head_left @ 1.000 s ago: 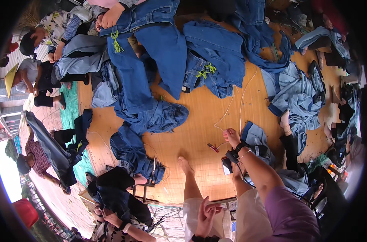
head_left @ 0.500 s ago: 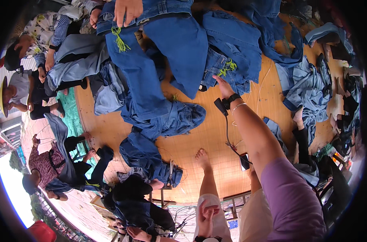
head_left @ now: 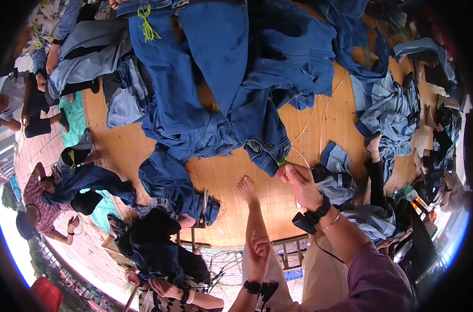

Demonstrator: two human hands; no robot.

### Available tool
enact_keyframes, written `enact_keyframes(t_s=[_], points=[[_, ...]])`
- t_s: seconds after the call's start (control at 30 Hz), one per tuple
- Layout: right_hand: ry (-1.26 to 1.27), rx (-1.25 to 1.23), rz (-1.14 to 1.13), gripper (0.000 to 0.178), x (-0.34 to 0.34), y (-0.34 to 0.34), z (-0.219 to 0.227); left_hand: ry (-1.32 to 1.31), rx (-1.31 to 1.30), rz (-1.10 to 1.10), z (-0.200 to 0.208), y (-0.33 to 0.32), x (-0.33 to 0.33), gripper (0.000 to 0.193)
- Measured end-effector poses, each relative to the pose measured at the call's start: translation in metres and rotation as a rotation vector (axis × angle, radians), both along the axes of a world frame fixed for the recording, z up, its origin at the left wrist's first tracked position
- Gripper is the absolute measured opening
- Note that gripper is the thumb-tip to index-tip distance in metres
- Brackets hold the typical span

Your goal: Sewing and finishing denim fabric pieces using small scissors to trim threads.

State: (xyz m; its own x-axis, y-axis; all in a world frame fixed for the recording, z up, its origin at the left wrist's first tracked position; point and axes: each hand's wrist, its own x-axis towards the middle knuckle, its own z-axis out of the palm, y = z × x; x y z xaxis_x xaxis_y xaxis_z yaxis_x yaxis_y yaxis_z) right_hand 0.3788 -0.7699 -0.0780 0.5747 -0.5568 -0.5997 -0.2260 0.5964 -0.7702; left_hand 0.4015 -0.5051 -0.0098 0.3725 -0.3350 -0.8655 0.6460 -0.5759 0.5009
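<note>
Right hand (head_left: pixel 300 183) pinches blue jeans (head_left: pixel 265 136) at corner beside green string (head_left: pixel 282 160); jeans stretch over wooden platform (head_left: pixel 230 214) toward near edge. Left hand (head_left: pixel 258 250) half-curled, empty. Fuller grip on denim likely makes pull steadier.

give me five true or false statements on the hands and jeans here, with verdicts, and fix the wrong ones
1. The right hand pinches the near end of some blue jeans. True.
2. The left hand is holding the scissors. False: it is empty, and the scissors lie on other jeans to the left.
3. A green tassel hangs against jeans at the top of the picture. True.
4. Both of the person's wrists are bare. False: each wears a black band.
5. The foot ahead of the left hand is in a shoe. False: it is bare.
</note>
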Motion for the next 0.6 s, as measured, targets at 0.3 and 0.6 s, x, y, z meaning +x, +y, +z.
enact_keyframes(t_s=[0.3, 0.6], points=[[-0.254, -0.252, 0.32, 0.013, -0.051, 0.061, 0.096, -0.199, -0.048, -0.103, -0.054, -0.041, -0.02, 0.049], [0.108, 0.214, -0.074, 0.03, -0.158, 0.119, 0.072, -0.438, -0.095, 0.018, 0.029, -0.018, -0.026, 0.07]])
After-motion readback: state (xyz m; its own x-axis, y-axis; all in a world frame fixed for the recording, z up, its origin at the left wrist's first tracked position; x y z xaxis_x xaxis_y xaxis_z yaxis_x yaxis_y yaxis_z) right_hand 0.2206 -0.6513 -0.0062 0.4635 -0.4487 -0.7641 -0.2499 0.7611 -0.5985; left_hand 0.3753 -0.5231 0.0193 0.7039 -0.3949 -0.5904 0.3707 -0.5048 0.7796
